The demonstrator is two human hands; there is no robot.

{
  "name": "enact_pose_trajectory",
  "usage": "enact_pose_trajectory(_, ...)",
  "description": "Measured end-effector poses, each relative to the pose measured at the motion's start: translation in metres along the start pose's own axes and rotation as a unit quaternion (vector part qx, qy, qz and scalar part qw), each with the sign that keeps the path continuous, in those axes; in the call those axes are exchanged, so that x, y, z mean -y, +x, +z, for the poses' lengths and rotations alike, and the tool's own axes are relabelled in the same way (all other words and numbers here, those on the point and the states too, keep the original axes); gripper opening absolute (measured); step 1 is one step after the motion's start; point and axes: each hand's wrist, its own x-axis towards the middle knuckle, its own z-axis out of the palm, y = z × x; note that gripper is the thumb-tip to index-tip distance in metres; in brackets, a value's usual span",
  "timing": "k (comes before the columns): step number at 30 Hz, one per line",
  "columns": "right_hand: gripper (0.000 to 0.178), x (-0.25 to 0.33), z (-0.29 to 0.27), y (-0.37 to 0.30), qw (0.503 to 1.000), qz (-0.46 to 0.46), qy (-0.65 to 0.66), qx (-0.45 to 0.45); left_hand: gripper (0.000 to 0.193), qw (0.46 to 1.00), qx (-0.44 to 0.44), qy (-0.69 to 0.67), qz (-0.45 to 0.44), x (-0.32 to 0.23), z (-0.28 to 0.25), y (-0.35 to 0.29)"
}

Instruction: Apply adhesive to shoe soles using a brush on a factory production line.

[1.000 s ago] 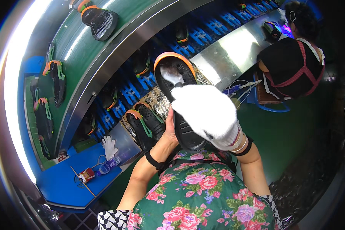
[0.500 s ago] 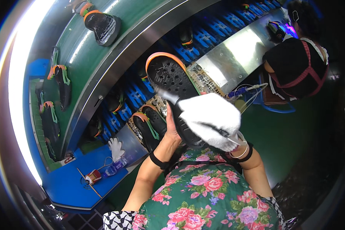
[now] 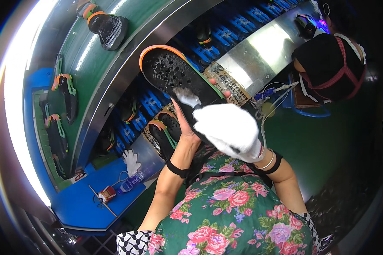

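Note:
My bare left hand [image 3: 187,128] is closed around a long black shoe sole [image 3: 169,73] from below, with fingertips showing past its right edge. This sole has round holes, an orange and green rim, and wet-looking, glossy streaks at its far end. My right hand [image 3: 227,129], in a white glove, is closed on a brush whose bristles [image 3: 186,97] lie against the middle of the sole. The glove hides most of the brush's handle. Nearer the bench, a black shoe [image 3: 161,138] with orange and green trim stands beside another dark one.
Beyond the sole run blue racks [image 3: 151,104] and a metal ledge [image 3: 259,46]. Several shoe pieces sit on a green conveyor [image 3: 87,74] at left. A blue table [image 3: 81,199] holds a white glove [image 3: 132,161] and a bottle [image 3: 132,182]. A co-worker [image 3: 327,70] sits at right.
The sole has shifted left and slightly away from me in my left hand. My gloved right hand has moved slightly left and nearer me, with the brush still at the sole's middle.

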Motion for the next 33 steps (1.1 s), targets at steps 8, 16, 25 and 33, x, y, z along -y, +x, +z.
enact_pose_trajectory(8,0.025,-0.01,-0.005,-0.012,0.998,0.008,0.035,-0.042,0.107,0.998,0.047,-0.001,0.036,-0.001,-0.001,0.008)
enact_pose_trajectory(16,0.025,-0.007,-0.007,-0.018,0.994,0.017,0.104,0.001,0.097,0.993,0.119,-0.003,0.006,-0.009,-0.011,0.014)
enact_pose_trajectory(25,0.025,0.001,-0.008,-0.019,0.987,0.006,0.156,0.018,0.088,0.995,0.095,-0.033,0.029,-0.018,-0.003,0.015)
enact_pose_trajectory(33,0.02,-0.001,-0.011,-0.025,0.986,-0.016,0.159,0.053,0.096,0.996,0.041,-0.036,0.077,-0.013,-0.004,0.012)
